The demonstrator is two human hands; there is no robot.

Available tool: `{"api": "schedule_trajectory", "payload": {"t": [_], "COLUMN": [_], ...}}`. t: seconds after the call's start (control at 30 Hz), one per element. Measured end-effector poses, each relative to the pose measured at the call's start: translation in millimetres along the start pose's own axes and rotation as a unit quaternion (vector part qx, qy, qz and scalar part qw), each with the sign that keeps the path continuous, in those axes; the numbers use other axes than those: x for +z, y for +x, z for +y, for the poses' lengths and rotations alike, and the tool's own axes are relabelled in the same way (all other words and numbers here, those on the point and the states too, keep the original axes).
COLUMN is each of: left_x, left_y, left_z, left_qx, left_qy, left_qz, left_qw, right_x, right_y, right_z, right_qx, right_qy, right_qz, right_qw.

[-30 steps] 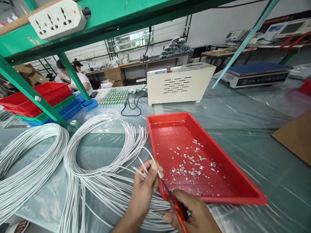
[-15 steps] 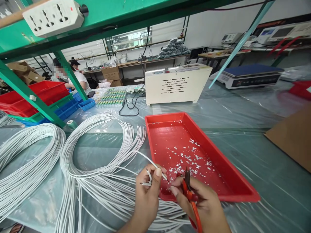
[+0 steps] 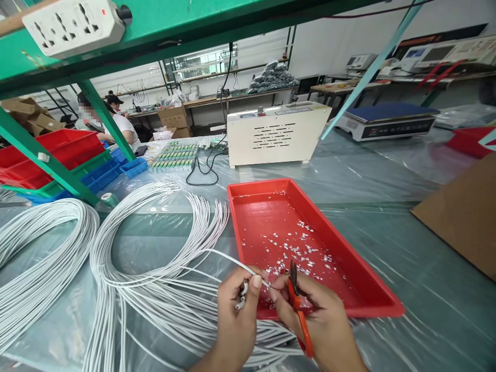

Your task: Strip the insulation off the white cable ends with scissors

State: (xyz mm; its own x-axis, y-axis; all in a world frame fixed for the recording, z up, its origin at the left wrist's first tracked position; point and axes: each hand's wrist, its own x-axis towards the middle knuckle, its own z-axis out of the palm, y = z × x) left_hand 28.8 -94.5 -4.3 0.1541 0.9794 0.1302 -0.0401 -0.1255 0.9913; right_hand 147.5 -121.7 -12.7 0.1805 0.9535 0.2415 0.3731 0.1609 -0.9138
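Observation:
My left hand (image 3: 238, 305) is closed on a white cable (image 3: 228, 258), pinching it near its end between thumb and forefinger. Short white cable ends stick out between its other fingers. My right hand (image 3: 315, 310) holds orange-handled scissors (image 3: 304, 325) in its palm, the dark blades pointing up. Its thumb and forefinger meet at the tip of the cable; what exactly they pinch there is too small to tell. Both hands are over the near end of a red tray (image 3: 263, 206) scattered with small silvery scraps (image 3: 306, 248). The held cable runs back to a large coil of white cables (image 3: 104, 243).
Another white cable coil (image 3: 50, 268) lies at the left. Behind the tray stand a cream machine (image 3: 275, 139) and a scale (image 3: 387, 124). Stacked bins (image 3: 58, 155) are at back left; cardboard (image 3: 461, 217) is at right. A green beam with a power strip (image 3: 73, 26) crosses overhead.
My right thumb and forefinger have moved in to the cable tip, where a small gap was before. The scissors have shifted slightly left with the hand. The view has shifted a little.

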Motion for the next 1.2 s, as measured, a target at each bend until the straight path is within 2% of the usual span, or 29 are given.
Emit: {"api": "schedule_trajectory", "payload": {"t": [0.37, 0.67, 0.8, 1.03, 1.2], "left_x": [-0.7, 0.6, -0.2, -0.3, 0.6], "left_y": [-1.8, -0.7, -1.9, -3.0, -1.3], "left_z": [-3.5, -1.4, -2.9, -3.7, -0.1], "left_qx": [0.012, -0.013, -0.02, -0.037, -0.034], "left_qy": [0.038, 0.015, 0.016, 0.029, 0.038], "left_qz": [0.012, 0.012, 0.033, 0.033, 0.022], "left_qw": [0.999, 1.0, 0.999, 0.998, 0.998], "right_x": [-1.6, -2.4, -4.9, -7.6, -7.8], "right_y": [3.0, 1.2, 3.3, 6.1, 5.7], "right_z": [-3.0, -4.8, -5.9, -6.4, -4.5], "right_qx": [-0.094, -0.099, -0.104, -0.129, -0.106], "right_qy": [-0.062, -0.092, -0.083, -0.06, -0.061], "right_qz": [0.061, 0.034, 0.041, 0.06, 0.042], "right_qw": [0.992, 0.99, 0.99, 0.988, 0.992]}}
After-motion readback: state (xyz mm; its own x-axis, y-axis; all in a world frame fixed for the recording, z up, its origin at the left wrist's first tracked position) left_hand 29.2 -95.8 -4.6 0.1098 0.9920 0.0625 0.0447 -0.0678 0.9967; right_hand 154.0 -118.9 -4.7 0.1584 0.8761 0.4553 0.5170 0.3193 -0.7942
